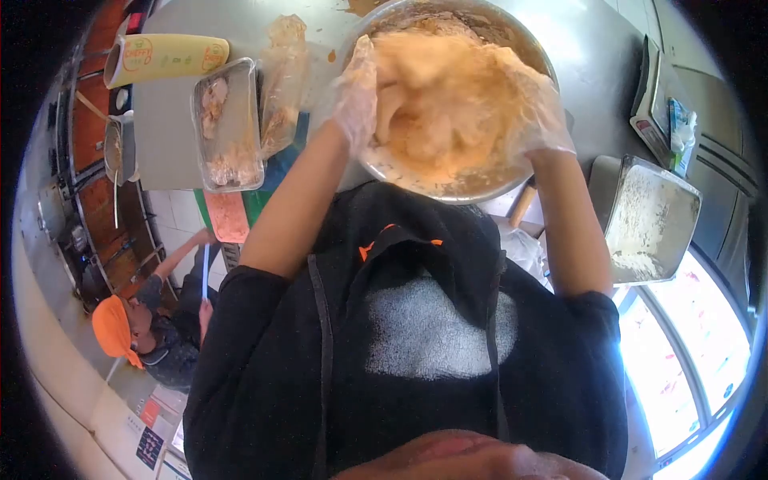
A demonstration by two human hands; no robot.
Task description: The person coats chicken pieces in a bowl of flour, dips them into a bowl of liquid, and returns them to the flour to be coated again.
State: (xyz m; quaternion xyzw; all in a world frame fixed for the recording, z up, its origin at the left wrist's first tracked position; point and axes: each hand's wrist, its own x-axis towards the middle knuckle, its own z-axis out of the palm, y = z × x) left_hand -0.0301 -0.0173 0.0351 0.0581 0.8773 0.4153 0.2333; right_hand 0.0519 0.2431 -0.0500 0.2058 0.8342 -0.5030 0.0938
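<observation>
A large round metal bowl [480, 192] stands on the counter in front of me. Pale meat pieces [448, 104] in an orange coating fill it, smeared by motion. My left hand [358, 100], in a clear plastic glove dusted with coating, is at the bowl's left side against the meat. Across from it, my right hand [542, 112], gloved the same way, cups the mass from the right. The fingers of both hands are blurred or hidden in the meat, so their grip does not show.
A clear tray [228, 128] with meat scraps, a plastic bag [284, 88] and a yellow printed cup-like container [166, 60] lie left. On the right are a flour-dusted metal pan [652, 220] and a wooden handle [522, 206]. A person in an orange head covering [116, 328] is at lower left.
</observation>
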